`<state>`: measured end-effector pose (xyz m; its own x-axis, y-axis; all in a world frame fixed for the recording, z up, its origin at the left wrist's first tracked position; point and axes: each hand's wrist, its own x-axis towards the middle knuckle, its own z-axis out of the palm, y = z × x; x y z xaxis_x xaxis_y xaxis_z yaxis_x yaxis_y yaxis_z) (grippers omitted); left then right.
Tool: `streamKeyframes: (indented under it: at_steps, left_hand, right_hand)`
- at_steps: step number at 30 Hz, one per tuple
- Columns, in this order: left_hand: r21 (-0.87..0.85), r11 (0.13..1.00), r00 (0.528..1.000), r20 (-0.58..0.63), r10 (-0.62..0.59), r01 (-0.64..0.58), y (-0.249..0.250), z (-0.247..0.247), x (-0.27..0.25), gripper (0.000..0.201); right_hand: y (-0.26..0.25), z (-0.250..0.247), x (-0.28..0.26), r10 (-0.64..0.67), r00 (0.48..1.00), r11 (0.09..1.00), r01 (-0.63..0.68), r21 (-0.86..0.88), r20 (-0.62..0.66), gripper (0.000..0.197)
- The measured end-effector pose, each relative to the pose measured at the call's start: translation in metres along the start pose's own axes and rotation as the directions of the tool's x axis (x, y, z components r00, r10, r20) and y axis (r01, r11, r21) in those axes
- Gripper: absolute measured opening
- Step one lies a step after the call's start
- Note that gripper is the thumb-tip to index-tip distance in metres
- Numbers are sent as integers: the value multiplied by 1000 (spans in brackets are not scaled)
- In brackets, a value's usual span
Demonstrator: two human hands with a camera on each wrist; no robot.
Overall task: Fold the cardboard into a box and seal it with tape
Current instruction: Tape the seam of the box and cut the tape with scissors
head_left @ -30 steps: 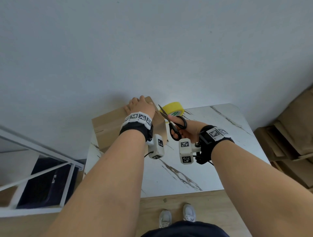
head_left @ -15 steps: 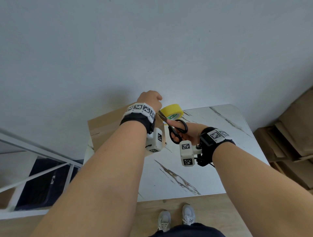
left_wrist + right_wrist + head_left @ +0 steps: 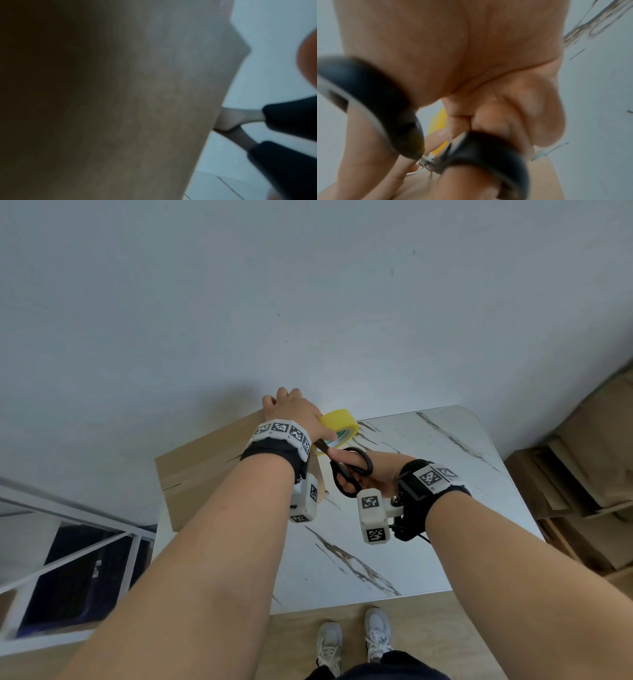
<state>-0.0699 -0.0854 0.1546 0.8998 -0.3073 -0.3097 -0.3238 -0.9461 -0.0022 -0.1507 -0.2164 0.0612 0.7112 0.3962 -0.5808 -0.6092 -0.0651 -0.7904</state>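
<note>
A brown cardboard box [image 3: 205,460] stands on the left of the marble table [image 3: 445,508]; it fills the left wrist view [image 3: 137,108]. My left hand [image 3: 294,416] lies over its far right corner, fingers bent past the far edge and hidden, thumb against the yellow tape roll [image 3: 342,422]. My right hand [image 3: 383,474] grips black scissors [image 3: 352,470] through the handle loops, blades pointing under the left thumb. The blades [image 3: 240,121] stand apart in a V beside the box edge. The right wrist view is blurred: scissor handles [image 3: 376,94], a sliver of the roll [image 3: 438,121].
Flattened cardboard sheets [image 3: 589,474] are stacked on the floor to the right of the table. A white metal frame [image 3: 85,542] stands at the left. A plain wall rises just behind the table. My shoes [image 3: 352,642] are on the wooden floor at the near edge.
My left hand lay flat on the box, rose as a fist, and now sits on the far right corner touching the roll. The scissors have edged closer to it.
</note>
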Motion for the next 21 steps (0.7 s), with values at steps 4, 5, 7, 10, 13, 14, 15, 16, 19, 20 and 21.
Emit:
streamKeyframes:
  at_steps: [4, 5, 7, 10, 13, 14, 15, 16, 19, 20, 21]
  left_hand:
    - [-123, 992, 999, 2, -42, 42, 1, -7, -9, 34]
    - [-133, 990, 999, -3, -46, 46, 1, -8, -10, 35]
    - [-155, 986, 998, -3, -56, 55, 2, -6, -10, 36]
    - [-157, 985, 997, -6, -76, 74, 1, 2, -1, 57]
    - [-172, 981, 995, -25, -93, 88, 0, 5, 3, 70]
    - [-173, 981, 996, -26, -88, 82, 1, 5, 3, 67]
    - [-177, 981, 996, -22, -86, 80, 1, 5, 2, 64]
    - [-184, 980, 996, -26, -84, 78, 1, 4, 1, 64]
    - [-220, 970, 992, -47, -119, 106, 0, 5, 2, 69]
    - [-233, 967, 991, -55, -119, 103, -1, 5, 2, 66]
    - [-234, 967, 992, -57, -114, 98, -1, 5, 1, 61]
  right_hand:
    - [-2, 1, -1, -13, 1000, 1000, 13, -7, 12, 61]
    - [-2, 1, -3, -19, 1000, 1000, 19, 2, 17, 59]
    - [-2, 2, -6, -38, 999, 999, 38, 13, 13, 57]
    - [-3, 1, -7, -40, 999, 999, 40, -30, -6, 59]
    - [-2, 0, -9, -40, 999, 997, 40, -60, 0, 62]
    - [-2, 0, -10, -43, 999, 998, 42, -55, -4, 60]
    - [-2, 0, -13, -44, 999, 998, 43, -52, -9, 57]
    - [-2, 0, -14, -48, 999, 998, 48, -49, -14, 55]
    - [3, -5, -18, -32, 999, 997, 31, -64, -28, 56]
    - [5, -7, -20, 0, 999, 996, -4, -94, -43, 58]
    - [8, -9, -21, 50, 996, 987, -59, -147, -68, 60]
